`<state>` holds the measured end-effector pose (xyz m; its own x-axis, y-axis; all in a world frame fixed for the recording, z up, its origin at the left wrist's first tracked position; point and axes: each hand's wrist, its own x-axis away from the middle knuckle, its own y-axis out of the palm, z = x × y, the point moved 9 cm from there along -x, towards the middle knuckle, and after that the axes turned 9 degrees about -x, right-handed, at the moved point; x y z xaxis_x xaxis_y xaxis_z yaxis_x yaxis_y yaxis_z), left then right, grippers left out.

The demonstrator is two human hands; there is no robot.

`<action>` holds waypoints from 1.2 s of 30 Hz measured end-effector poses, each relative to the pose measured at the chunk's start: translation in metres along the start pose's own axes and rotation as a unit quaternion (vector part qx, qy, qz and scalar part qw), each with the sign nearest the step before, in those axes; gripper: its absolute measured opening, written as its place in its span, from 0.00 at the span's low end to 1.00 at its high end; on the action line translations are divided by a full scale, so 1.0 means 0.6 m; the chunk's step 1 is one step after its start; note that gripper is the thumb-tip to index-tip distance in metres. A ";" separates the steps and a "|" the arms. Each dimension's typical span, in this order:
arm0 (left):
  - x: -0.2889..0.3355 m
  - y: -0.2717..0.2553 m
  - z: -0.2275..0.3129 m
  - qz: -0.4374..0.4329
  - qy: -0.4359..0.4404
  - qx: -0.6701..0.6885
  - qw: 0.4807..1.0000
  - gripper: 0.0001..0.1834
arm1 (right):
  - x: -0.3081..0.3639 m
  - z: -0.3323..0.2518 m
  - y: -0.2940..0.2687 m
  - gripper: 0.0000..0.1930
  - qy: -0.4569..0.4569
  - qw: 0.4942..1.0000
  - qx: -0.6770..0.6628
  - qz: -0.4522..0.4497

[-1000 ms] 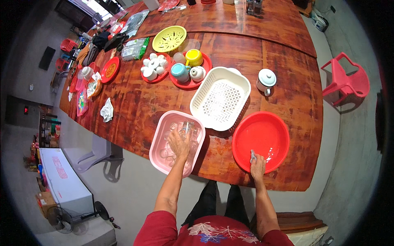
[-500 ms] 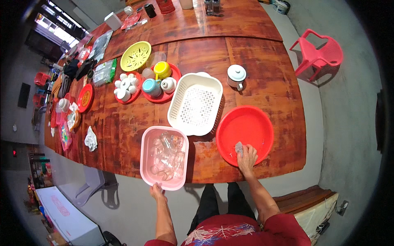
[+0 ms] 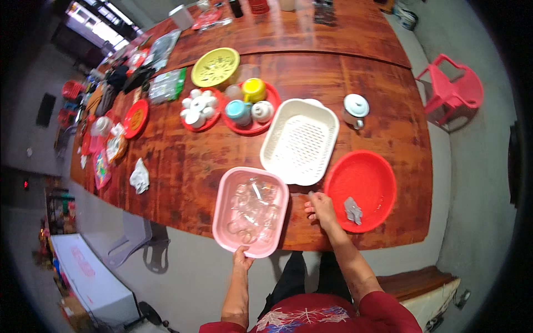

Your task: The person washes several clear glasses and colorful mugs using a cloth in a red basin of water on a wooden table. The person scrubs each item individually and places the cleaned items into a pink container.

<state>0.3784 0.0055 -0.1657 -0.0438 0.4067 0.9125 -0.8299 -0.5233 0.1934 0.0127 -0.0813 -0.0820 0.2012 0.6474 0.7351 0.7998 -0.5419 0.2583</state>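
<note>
My left hand [image 3: 242, 258] grips the near rim of a pink plastic basin [image 3: 220, 213] at the table's front edge. Inside the basin lie several clear drinking glasses [image 3: 256, 206], tumbled over one another. My right hand [image 3: 321, 210] hovers between the pink basin and a round red basin [image 3: 361, 169], its fingers loosely bent and apart, with nothing visible in them. A wet grey cloth [image 3: 352, 211] lies crumpled in the red basin, near its lower left side. Behind both basins stands a white slotted draining basket [image 3: 302, 133] with nothing in it.
A lidded white mug [image 3: 356, 106] stands beyond the red basin. Left of the draining basket are a red tray with cups [image 3: 254, 91], a plate of small white cups [image 3: 200, 108] and a yellow colander [image 3: 215, 65]. A crumpled white tissue [image 3: 140, 176] lies farther left.
My right hand has let go of the grey cloth in the red basin and moved left, out over the table beside the pink basin. My left hand stays on the pink rim. The whole view has shifted.
</note>
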 end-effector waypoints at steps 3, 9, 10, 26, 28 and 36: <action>-0.007 0.006 0.000 -0.006 -0.008 -0.006 1.000 0.26 | -0.059 0.046 0.019 0.17 0.130 0.961 -0.237 0.057; -0.015 -0.006 0.006 0.007 0.026 0.010 1.000 0.28 | -0.122 0.017 -0.002 0.09 0.001 0.947 -0.307 0.098; -0.018 -0.010 0.001 0.008 0.022 0.009 1.000 0.28 | -0.122 0.007 -0.005 0.09 -0.003 0.952 -0.286 0.111; -0.003 0.038 -0.004 -0.040 0.006 -0.026 0.999 0.30 | -0.198 -0.130 -0.040 0.12 -0.065 0.970 -0.173 0.158; -0.005 0.044 -0.004 -0.034 -0.002 -0.033 0.999 0.30 | -0.194 -0.141 -0.035 0.12 -0.070 0.969 -0.160 0.172; 0.006 0.125 -0.020 -0.043 0.000 -0.041 0.998 0.27 | -0.195 -0.184 -0.021 0.11 -0.087 0.968 -0.175 0.157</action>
<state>0.3094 -0.0234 -0.1519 0.0302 0.4473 0.8939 -0.8735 -0.4229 0.2411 -0.0831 -0.2093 -0.1020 0.5205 0.4853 0.7026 0.4492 -0.8554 0.2580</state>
